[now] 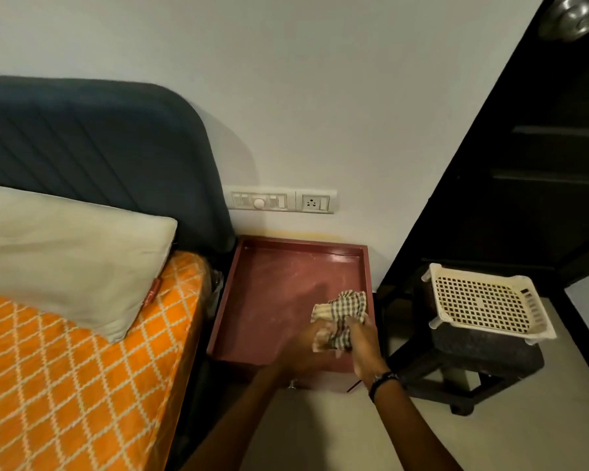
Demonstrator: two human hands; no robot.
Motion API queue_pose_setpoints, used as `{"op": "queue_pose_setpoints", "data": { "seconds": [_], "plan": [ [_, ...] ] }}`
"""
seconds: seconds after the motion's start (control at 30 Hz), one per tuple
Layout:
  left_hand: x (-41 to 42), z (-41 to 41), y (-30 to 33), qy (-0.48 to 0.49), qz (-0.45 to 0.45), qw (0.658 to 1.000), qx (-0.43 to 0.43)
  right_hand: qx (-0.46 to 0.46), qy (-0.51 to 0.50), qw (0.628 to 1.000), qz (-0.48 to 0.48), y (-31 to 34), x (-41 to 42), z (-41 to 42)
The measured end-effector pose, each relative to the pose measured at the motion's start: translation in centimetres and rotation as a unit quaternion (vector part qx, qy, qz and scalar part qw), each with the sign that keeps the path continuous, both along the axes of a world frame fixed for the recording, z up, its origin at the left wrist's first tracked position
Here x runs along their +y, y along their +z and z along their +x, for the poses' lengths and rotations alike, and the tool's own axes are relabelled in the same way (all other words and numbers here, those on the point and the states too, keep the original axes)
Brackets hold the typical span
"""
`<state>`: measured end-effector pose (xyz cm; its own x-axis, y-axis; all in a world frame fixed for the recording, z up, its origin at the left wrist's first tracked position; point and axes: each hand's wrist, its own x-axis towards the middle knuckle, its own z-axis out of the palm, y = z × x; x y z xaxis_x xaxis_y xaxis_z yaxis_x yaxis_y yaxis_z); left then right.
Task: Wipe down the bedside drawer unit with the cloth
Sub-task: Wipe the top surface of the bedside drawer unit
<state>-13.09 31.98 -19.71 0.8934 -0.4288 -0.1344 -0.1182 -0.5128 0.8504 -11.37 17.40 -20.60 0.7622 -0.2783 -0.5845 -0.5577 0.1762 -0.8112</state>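
Observation:
The bedside drawer unit (pixel 272 283) is a reddish-brown box with a raised rim around its top, standing between the bed and a dark stool. Its top looks dusty and streaked. A crumpled checked cloth (pixel 342 311) is bunched above the unit's front right part. My left hand (pixel 306 345) grips the cloth from the left side. My right hand (pixel 364 341), with a dark band at the wrist, grips it from the right. Both hands are over the unit's front edge, and the cloth's lower part is hidden between them.
A bed with an orange patterned sheet (pixel 65 368), a white pillow (pixel 68 253) and a dark blue headboard (pixel 92 144) lies left. A switch panel (pixel 283 201) sits on the wall behind the unit. A dark stool (pixel 470 362) carrying a white perforated basket (pixel 483 300) stands right, beside a black door (pixel 524 147).

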Motion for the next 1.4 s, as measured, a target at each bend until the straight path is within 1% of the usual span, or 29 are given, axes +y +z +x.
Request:
{"op": "queue_pose_setpoints", "data": {
  "seconds": [0.1,0.17,0.2,0.27,0.33,0.37,0.43,0.47,0.5,0.53,0.57,0.6,0.63,0.67,0.73,0.8,0.87,0.93,1.0,1.1,1.13,1.2,1.3,1.33,1.4],
  "plan": [
    [2.7,2.0,-3.7,0.005,0.066,0.996,-0.067,-0.048,0.034,0.987,-0.146,-2.5,-1.5,1.2],
    [4.8,3.8,-6.2,0.040,0.113,0.991,-0.051,-0.105,0.044,0.959,-0.261,-5.0,-2.4,2.7],
    [5.9,5.0,-7.9,0.037,0.142,0.988,-0.046,-0.134,0.047,0.939,-0.312,-6.4,-2.6,3.6],
    [8.2,7.5,-10.4,0.042,0.164,0.984,-0.048,-0.189,0.076,0.887,-0.414,-9.4,-3.0,5.1],
    [10.0,9.8,-13.2,0.044,0.180,0.980,-0.078,-0.215,0.149,0.815,-0.516,-15.3,-3.3,6.1],
    [10.8,10.6,-13.9,0.044,0.190,0.977,-0.091,-0.211,0.192,0.791,-0.541,-17.5,-3.3,6.3],
    [12.1,12.0,-15.6,0.051,0.209,0.971,-0.101,-0.189,0.256,0.765,-0.560,-22.1,-3.0,5.7],
    [12.6,12.6,-16.9,0.048,0.218,0.968,-0.114,-0.181,0.278,0.748,-0.574,-24.2,-2.7,4.7],
    [13.2,13.0,-17.8,0.044,0.220,0.967,-0.118,-0.183,0.291,0.741,-0.577,-25.4,-2.3,3.7],
    [13.6,13.3,-18.8,0.039,0.230,0.964,-0.130,-0.180,0.285,0.745,-0.576,-26.1,-2.2,3.0],
    [14.0,13.5,-19.5,0.033,0.239,0.961,-0.134,-0.186,0.267,0.757,-0.567,-26.3,-2.2,2.6],
    [14.6,13.5,-20.2,0.026,0.252,0.956,-0.145,-0.178,0.256,0.778,-0.545,-26.1,-2.2,2.5],
    [15.1,13.7,-20.9,0.019,0.260,0.953,-0.153,-0.175,0.242,0.787,-0.540,-26.3,-2.3,2.6],
    [15.7,13.9,-21.2,0.015,0.267,0.949,-0.167,-0.178,0.220,0.786,-0.550,-26.3,-2.4,3.3],
    [16.7,14.4,-21.7,0.018,0.272,0.945,-0.182,-0.167,0.189,0.765,-0.593,-26.1,-2.3,5.1],
    [17.6,14.9,-21.9,0.021,0.263,0.944,-0.197,-0.123,0.196,0.751,-0.619,-26.7,-1.6,6.0],
    [18.1,15.3,-22.2,0.038,0.263,0.937,-0.228,-0.095,0.202,0.752,-0.621,-27.8,-1.1,5.6],
    [18.8,15.5,-22.5,0.057,0.284,0.921,-0.260,-0.096,0.201,0.746,-0.628,-28.4,-1.2,4.7],
    [19.9,15.2,-22.7,0.071,0.287,0.915,-0.273,-0.104,0.190,0.745,-0.631,-28.5,-1.5,5.4],
    [21.6,15.3,-22.9,0.097,0.282,0.913,-0.277,-0.090,0.167,0.767,-0.613,-28.2,-1.0,9.3],
    [22.2,15.8,-23.3,0.095,0.276,0.912,-0.288,-0.086,0.159,0.765,-0.618,-28.1,-0.7,10.3],
    [21.8,15.9,-22.7,0.102,0.260,0.907,-0.317,-0.106,0.160,0.755,-0.627,-27.8,-0.4,10.8],
    [21.0,16.4,-22.5,0.130,0.246,0.903,-0.328,-0.147,0.156,0.746,-0.630,-28.1,-1.3,8.8],
    [21.0,16.5,-22.6,0.133,0.249,0.901,-0.329,-0.145,0.149,0.739,-0.642,-28.3,-1.7,8.4],
    [21.2,16.6,-22.7,0.139,0.249,0.902,-0.324,-0.110,0.138,0.728,-0.663,-28.3,-1.7,9.0]
  ]
}}
